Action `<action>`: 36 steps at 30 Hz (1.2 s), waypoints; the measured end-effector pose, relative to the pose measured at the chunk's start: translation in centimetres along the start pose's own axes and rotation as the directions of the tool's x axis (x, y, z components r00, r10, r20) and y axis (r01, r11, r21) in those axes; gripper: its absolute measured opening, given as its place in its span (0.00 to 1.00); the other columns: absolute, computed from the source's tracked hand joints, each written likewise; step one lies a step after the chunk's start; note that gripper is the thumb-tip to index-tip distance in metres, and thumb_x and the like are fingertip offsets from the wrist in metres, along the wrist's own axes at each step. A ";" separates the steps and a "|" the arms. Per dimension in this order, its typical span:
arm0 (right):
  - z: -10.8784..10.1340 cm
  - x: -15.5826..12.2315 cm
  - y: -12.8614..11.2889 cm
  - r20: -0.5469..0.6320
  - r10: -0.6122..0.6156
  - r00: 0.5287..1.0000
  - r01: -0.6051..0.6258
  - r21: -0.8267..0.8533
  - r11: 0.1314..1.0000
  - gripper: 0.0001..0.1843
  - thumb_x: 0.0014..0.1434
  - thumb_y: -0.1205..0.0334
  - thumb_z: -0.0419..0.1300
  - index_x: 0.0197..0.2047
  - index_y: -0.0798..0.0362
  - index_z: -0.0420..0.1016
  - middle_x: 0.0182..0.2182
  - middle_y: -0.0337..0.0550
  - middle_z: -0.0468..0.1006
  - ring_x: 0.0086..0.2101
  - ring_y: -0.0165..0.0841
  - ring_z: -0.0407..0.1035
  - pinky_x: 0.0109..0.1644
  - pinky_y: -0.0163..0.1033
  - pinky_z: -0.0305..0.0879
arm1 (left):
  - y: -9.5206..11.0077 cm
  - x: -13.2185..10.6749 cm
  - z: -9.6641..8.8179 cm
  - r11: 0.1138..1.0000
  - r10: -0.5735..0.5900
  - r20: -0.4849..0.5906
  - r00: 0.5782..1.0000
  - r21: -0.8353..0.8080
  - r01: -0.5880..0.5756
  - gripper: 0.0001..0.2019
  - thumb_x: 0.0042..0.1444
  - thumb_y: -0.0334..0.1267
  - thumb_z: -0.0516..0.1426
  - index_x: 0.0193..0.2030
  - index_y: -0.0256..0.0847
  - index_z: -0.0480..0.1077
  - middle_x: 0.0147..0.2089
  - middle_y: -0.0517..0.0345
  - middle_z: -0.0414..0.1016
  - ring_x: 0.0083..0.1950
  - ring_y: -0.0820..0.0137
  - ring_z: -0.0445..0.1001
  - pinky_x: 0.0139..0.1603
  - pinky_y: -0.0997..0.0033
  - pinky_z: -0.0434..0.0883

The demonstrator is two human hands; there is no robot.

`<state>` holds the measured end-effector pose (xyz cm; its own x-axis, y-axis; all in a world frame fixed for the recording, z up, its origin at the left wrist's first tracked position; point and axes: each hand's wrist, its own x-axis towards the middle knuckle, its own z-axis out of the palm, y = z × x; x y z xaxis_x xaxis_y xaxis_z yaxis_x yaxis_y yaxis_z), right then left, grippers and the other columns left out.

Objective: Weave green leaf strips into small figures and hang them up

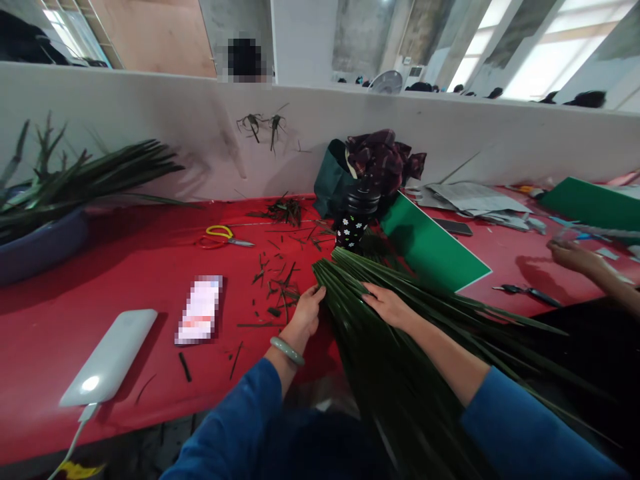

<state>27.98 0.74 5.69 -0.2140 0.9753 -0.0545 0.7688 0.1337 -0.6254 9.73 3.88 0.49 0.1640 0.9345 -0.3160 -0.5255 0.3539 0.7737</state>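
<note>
A large green palm leaf (360,353) with long pleated blades lies across the table's front edge and hangs down toward me. My left hand (309,308), a pale green bangle on its wrist, pinches the leaf's left edge near its narrow end. Farther right, my right hand (387,305) holds the same leaf from above, its fingertips partly hidden among the blades. A second spread of green blades (450,300) fans out to the right, partly under my right arm. Dark leaf scraps (280,287) are scattered beside my left hand.
Yellow-handled scissors (225,237), a phone (200,310) and a white power bank (113,357) with a cable lie to the left. A purple basin (45,243) holds more leaves. Behind stand a flowered black cup (351,230) and a green board (430,247). Another person's hand (570,257) is at right.
</note>
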 end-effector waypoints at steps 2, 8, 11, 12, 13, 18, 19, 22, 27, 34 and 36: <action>0.1 0.0 0.2 -0.004 -0.013 1.000 0.012 -0.023 1.000 0.20 0.55 0.61 0.44 0.52 0.53 0.60 0.49 0.42 0.66 0.49 0.33 0.60 0.53 0.41 0.55 | 0.0 -0.1 0.0 1.000 -0.022 -0.017 1.000 -0.016 0.022 0.12 0.36 0.39 0.61 0.28 0.36 0.68 0.29 0.57 0.73 0.31 0.73 0.70 0.40 0.70 0.64; 0.5 -0.3 0.1 -0.036 0.005 0.999 -0.010 -0.159 0.987 0.21 0.55 0.60 0.45 0.53 0.52 0.58 0.49 0.43 0.66 0.48 0.34 0.61 0.52 0.41 0.56 | 0.0 0.2 -0.2 0.993 0.000 -0.119 0.993 0.119 0.015 0.17 0.30 0.43 0.63 0.25 0.36 0.64 0.21 0.60 0.69 0.23 0.75 0.66 0.27 0.73 0.63; 0.9 -0.8 -0.6 -0.039 -0.023 0.999 0.013 -0.238 0.971 0.24 0.55 0.57 0.45 0.55 0.55 0.55 0.51 0.47 0.64 0.49 0.35 0.59 0.52 0.41 0.55 | 0.0 0.3 -0.3 0.979 0.049 -0.157 0.986 0.203 -0.017 0.18 0.29 0.45 0.63 0.23 0.36 0.63 0.19 0.62 0.67 0.21 0.77 0.64 0.25 0.76 0.61; 1.1 -0.9 -0.8 -0.036 -0.032 0.999 0.021 -0.265 0.964 0.27 0.54 0.54 0.47 0.55 0.55 0.53 0.51 0.48 0.63 0.50 0.36 0.58 0.52 0.42 0.55 | 0.0 0.2 -0.4 0.977 0.048 -0.154 0.987 0.214 -0.014 0.19 0.29 0.46 0.63 0.23 0.36 0.63 0.19 0.62 0.67 0.21 0.77 0.65 0.25 0.76 0.61; 1.2 -1.1 -1.0 -0.031 -0.036 0.999 0.026 -0.291 0.956 0.30 0.52 0.51 0.49 0.56 0.55 0.51 0.52 0.49 0.61 0.50 0.38 0.58 0.52 0.43 0.56 | 0.1 0.2 -0.3 0.977 0.036 -0.143 0.989 0.212 -0.005 0.19 0.29 0.46 0.63 0.24 0.36 0.64 0.19 0.62 0.67 0.22 0.76 0.65 0.25 0.76 0.62; 1.6 -1.1 -1.2 -0.026 -0.033 0.999 0.022 -0.362 0.932 0.32 0.52 0.54 0.50 0.58 0.56 0.47 0.53 0.51 0.59 0.52 0.39 0.55 0.51 0.44 0.56 | 0.5 -0.3 -0.2 0.993 -0.101 -0.036 0.994 0.062 0.103 0.19 0.35 0.49 0.60 0.30 0.36 0.67 0.24 0.58 0.71 0.25 0.73 0.69 0.28 0.73 0.65; 1.7 -1.1 -1.1 -0.029 -0.038 0.999 0.025 -0.361 0.932 0.30 0.53 0.56 0.48 0.58 0.56 0.48 0.52 0.51 0.60 0.52 0.38 0.55 0.52 0.44 0.55 | 0.6 -0.4 -0.2 0.991 -0.128 -0.017 0.992 0.027 0.128 0.18 0.37 0.49 0.59 0.31 0.37 0.67 0.25 0.58 0.71 0.25 0.73 0.69 0.29 0.72 0.66; 1.8 -1.1 -1.1 -0.031 -0.072 0.997 0.057 -0.347 0.936 0.28 0.54 0.58 0.47 0.57 0.55 0.48 0.52 0.50 0.60 0.51 0.36 0.55 0.52 0.43 0.55 | 0.7 -0.6 0.0 0.991 -0.132 0.000 0.991 -0.028 0.132 0.16 0.38 0.44 0.60 0.33 0.38 0.67 0.27 0.57 0.72 0.28 0.72 0.71 0.33 0.70 0.68; 1.3 -0.5 -0.8 -0.022 -0.193 0.981 0.176 -0.314 0.933 0.26 0.55 0.53 0.46 0.55 0.54 0.53 0.52 0.47 0.61 0.51 0.34 0.55 0.54 0.41 0.53 | 0.5 -0.6 0.3 0.999 -0.039 0.013 0.999 0.029 0.038 0.13 0.39 0.38 0.60 0.34 0.36 0.68 0.32 0.53 0.75 0.32 0.70 0.72 0.41 0.68 0.67; -1.5 1.9 2.9 -0.231 0.101 0.968 -0.209 -0.513 0.833 0.37 0.48 0.45 0.50 0.57 0.55 0.49 0.55 0.52 0.55 0.54 0.46 0.48 0.52 0.54 0.48 | 0.2 -0.5 0.1 0.999 -0.013 -0.001 1.000 0.044 0.013 0.11 0.40 0.37 0.59 0.33 0.35 0.70 0.31 0.52 0.75 0.30 0.70 0.72 0.39 0.66 0.68; -1.7 2.2 3.2 -0.196 0.196 0.961 -0.273 -0.544 0.794 0.44 0.43 0.41 0.53 0.59 0.54 0.44 0.54 0.54 0.57 0.52 0.50 0.51 0.50 0.57 0.49 | 0.1 -0.6 0.2 0.999 -0.028 -0.015 0.999 0.023 0.028 0.11 0.39 0.35 0.59 0.33 0.36 0.70 0.30 0.53 0.75 0.29 0.70 0.72 0.37 0.67 0.69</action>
<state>30.98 3.59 4.91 0.0633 0.9978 -0.0221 0.9962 -0.0644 -0.0584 9.72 3.41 0.86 0.1658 0.9235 -0.3460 -0.5012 0.3811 0.7769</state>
